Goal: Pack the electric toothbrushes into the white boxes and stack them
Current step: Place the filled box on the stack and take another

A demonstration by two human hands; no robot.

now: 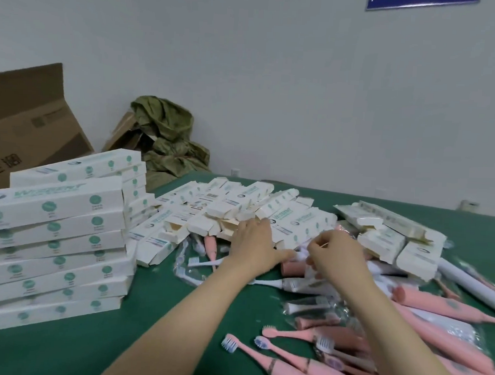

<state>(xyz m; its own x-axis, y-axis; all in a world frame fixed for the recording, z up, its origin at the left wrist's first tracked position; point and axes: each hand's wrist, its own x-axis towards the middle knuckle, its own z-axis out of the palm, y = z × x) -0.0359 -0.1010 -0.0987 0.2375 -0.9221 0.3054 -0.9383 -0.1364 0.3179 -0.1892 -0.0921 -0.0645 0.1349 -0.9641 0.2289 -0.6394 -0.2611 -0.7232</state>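
Note:
A tall stack of closed white boxes (51,234) with green print stands at the left of the green table (176,312). A heap of open, empty white boxes (239,210) lies at the middle back. Pink electric toothbrushes (288,367) and bagged brush heads (309,305) lie in a pile at the right front. My left hand (254,245) rests on the near edge of the box heap, fingers reaching among the boxes. My right hand (334,255) is beside it with curled fingers pinching something small and white; what it is I cannot make out.
More open white boxes (392,238) lie at the right back. A white toothbrush handle (470,282) lies at the far right. Brown cartons (23,124) and a crumpled green bag (168,134) stand behind the table by the white wall.

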